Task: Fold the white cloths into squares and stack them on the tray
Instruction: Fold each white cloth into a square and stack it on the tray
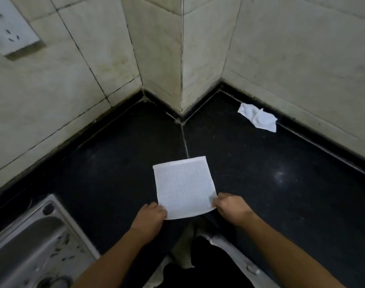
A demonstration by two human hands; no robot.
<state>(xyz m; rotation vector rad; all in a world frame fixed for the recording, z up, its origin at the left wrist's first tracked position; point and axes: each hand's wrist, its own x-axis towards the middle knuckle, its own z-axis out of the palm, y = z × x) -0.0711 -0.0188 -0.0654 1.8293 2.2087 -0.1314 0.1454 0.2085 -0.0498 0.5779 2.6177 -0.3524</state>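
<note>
Hands hold the near edge of a flat white cloth [184, 187]. The left hand [151, 215] pinches the near left corner and the right hand [229, 206] pinches the near right corner, fingers closed on the fabric at both sides. The cloth is already folded to a nearly square shape (a fine grid texture shows on it) and it lies on the black countertop [281, 194], stretching away from both hands toward the wall corner.

Under the hands the countertop is dark and glossy, with a thin seam [184, 142] running from the far edge of the cloth to the corner of the tiled wall [302, 48]. The tiles are pale and stained, with dark grout lines. Well apart from the right hand, far and to its right, a second white cloth [258, 117] lies crumpled, close to the foot of the wall. To the left of the left hand, and nearer to the person, there is a steel sink [32, 242] set in the countertop, with dark specks on its rim. High on the wall, far to the left, sits a white power socket [11, 28]. I cannot tell where the tray is.
</note>
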